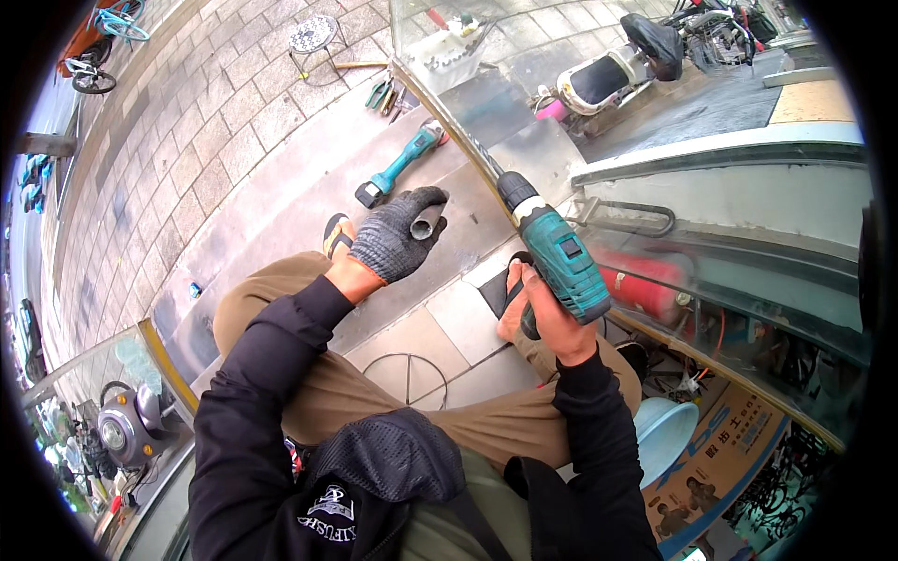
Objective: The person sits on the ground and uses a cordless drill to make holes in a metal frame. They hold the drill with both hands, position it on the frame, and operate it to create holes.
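Note:
My left hand (pixel 395 245), in a dark grey knitted glove, is closed around a short piece of metal tube (pixel 427 224) with its open end showing. In my bare right hand (pixel 564 329) is a teal and black cordless drill (pixel 567 260), gripped by its handle. Its long bit (pixel 481 161) points up and to the left, beside the metal edge of a glass panel (pixel 438 105). Whether the bit touches that edge I cannot tell. Beyond my left hand a teal angle grinder (pixel 404 165) with a black battery lies on the stone step.
Pliers (pixel 379 93) and other hand tools lie past the grinder, near a small round stool (pixel 313 35). A door handle (pixel 645 213) juts out on the right. At lower right are a pale blue basin (pixel 666 435) and a cardboard box (pixel 716 458). A scooter (pixel 599 82) stands behind the glass.

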A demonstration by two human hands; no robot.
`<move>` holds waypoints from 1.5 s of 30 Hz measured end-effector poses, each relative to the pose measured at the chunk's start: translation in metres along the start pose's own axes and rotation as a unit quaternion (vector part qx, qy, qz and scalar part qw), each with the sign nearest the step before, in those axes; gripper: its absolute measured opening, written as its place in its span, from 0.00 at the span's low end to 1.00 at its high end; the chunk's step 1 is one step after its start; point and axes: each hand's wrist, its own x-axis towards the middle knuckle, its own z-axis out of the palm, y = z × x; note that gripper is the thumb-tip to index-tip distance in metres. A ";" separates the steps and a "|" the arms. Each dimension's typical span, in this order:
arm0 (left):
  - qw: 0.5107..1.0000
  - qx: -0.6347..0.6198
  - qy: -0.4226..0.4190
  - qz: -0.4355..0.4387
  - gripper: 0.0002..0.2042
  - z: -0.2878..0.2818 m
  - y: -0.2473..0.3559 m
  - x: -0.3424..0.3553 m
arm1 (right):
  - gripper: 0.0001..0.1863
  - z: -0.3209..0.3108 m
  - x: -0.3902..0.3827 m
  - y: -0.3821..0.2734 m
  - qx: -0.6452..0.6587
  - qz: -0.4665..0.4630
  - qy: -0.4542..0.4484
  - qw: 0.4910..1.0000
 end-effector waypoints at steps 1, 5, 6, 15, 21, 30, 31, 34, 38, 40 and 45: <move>1.000 -0.013 -0.009 -0.014 0.13 0.002 0.002 0.000 | 0.05 0.000 0.000 -0.002 -0.014 -0.001 -0.003 1.000; 0.996 -0.048 -0.033 -0.072 0.15 0.001 0.012 0.000 | 0.05 -0.003 0.003 0.023 -0.147 -0.217 -0.011 0.965; 0.994 -0.051 -0.039 -0.087 0.15 -0.001 0.015 0.001 | 0.05 -0.002 0.001 0.027 -0.104 -0.176 -0.016 0.979; 0.992 -0.046 -0.040 -0.109 0.15 0.002 -0.004 -0.006 | 0.05 0.007 0.001 0.018 0.001 -0.034 -0.023 0.999; 0.994 0.001 -0.035 -0.104 0.17 -0.005 0.001 -0.007 | 0.05 0.011 0.001 0.033 0.000 -0.047 -0.024 0.999; 0.994 -0.018 -0.023 -0.108 0.15 -0.004 -0.010 -0.012 | 0.06 0.022 0.000 0.022 0.041 0.024 -0.033 0.998; 0.995 -0.043 -0.011 -0.091 0.15 -0.005 -0.005 -0.008 | 0.06 0.020 -0.001 0.021 0.041 0.033 -0.030 0.998; 0.950 -0.236 -0.056 -0.196 0.14 -0.018 0.010 -0.001 | 0.07 0.019 -0.004 0.022 0.038 0.044 -0.019 0.998; 0.972 0.066 -0.026 0.222 0.21 -0.031 -0.010 0.001 | 0.08 0.018 0.002 0.020 0.016 0.012 0.006 1.000; 0.979 0.022 -0.045 0.199 0.23 -0.032 -0.010 0.001 | 0.08 0.017 0.005 0.017 0.013 0.015 0.016 1.000; 0.779 -0.594 -0.143 -0.139 0.30 -0.034 0.001 -0.009 | 0.09 0.010 0.005 0.020 0.021 0.043 0.032 0.998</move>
